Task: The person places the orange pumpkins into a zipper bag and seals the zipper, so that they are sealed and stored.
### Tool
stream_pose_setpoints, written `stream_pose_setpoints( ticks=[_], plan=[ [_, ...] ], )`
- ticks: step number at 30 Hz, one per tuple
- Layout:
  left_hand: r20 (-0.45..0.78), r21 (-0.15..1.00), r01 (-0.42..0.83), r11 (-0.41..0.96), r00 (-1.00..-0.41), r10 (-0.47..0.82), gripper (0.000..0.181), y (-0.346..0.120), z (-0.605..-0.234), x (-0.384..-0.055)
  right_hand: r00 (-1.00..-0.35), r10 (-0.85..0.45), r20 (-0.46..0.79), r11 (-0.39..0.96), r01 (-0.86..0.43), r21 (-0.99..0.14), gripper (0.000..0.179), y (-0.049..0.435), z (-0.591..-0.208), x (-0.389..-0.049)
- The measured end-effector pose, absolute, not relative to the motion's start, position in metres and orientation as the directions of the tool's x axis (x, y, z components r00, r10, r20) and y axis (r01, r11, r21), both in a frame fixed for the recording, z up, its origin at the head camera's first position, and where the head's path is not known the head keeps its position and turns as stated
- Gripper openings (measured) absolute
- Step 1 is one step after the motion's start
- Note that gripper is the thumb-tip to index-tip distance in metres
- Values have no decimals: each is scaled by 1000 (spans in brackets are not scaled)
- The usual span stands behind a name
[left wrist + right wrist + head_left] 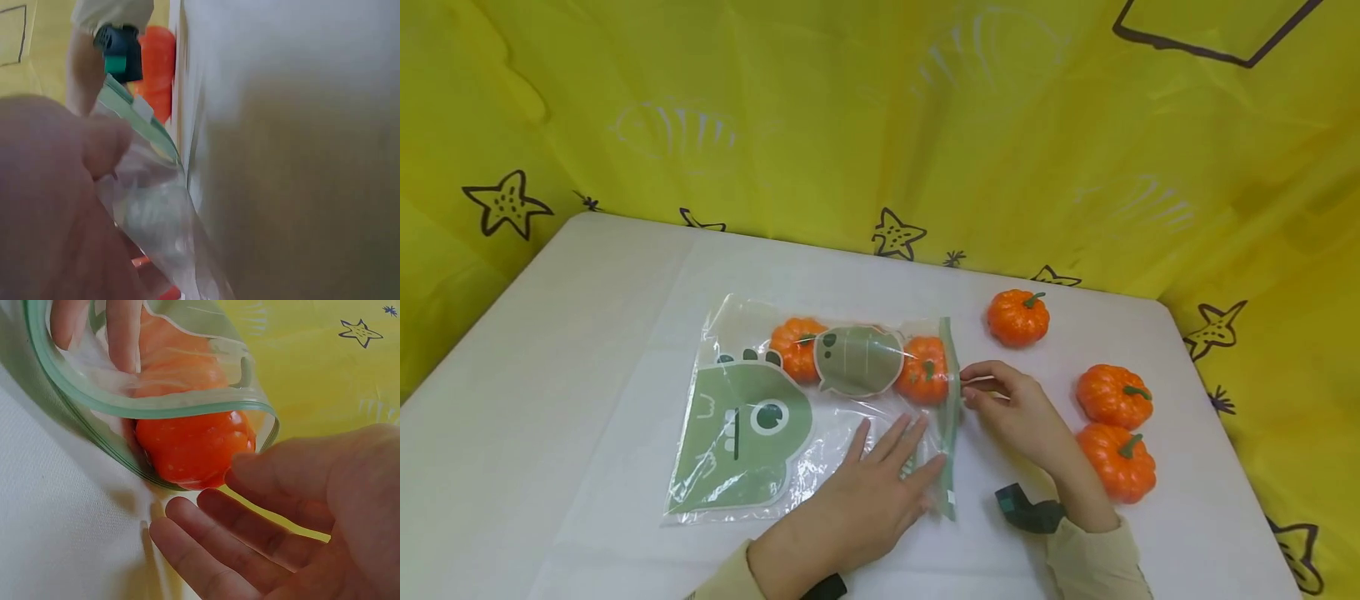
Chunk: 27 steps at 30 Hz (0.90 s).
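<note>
A clear zip bag (730, 475) with a green cartoon dinosaur print lies on the table. Inside it, along the far side, sit orange toy pumpkins: one at the left (792, 354) and one near the mouth (927, 375). A green printed patch covers the space between them. My left hand (868, 504) rests on the bag's near part with its fingers spread. At the mouth, my right hand (1011, 412) has loosely bent fingers beside the green zip strip (950, 442). The right wrist view shows the mouth parted and the right fingertips close to a pumpkin (194, 447), holding nothing.
Two pumpkins (1114, 397) (1118, 467) lie beside the right forearm, one behind the other. Another pumpkin (1017, 318) stands farther back, beyond the right hand. A yellow patterned curtain (820, 125) hangs behind the white table (587, 375).
</note>
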State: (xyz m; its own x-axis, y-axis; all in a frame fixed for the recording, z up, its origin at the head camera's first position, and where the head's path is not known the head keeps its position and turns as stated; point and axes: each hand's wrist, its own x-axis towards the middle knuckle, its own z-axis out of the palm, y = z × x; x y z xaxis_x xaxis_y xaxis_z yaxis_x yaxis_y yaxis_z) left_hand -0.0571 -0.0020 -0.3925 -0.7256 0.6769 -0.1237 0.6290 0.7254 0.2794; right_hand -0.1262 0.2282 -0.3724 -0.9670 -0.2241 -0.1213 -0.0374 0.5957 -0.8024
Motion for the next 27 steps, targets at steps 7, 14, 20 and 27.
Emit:
stream_pose_setpoints(
  ticks=[7, 14, 20, 27],
  plan=[
    [-138, 301, 641, 706, -703, 697, 48, -7, -391, -60, -962, -260, -82, 587, -90, -805, 33, 226, -375, -126],
    [-143, 294, 664, 687, -680, 719, 47, -9, -390, -60, -958, -278, -63, 602, -123, -789, 38, 227, -377, -126],
    [-112, 263, 672, 692, -691, 714, 48, -9, -385, -60, -960, -273, -61, 599, -120, -792, 28, 231, -376, -126],
    [-32, 135, 719, 682, -684, 728, 67, 3, -386, -49, -942, -332, -50, 578, -161, -800, 26, 230, -378, -128]
  ],
)
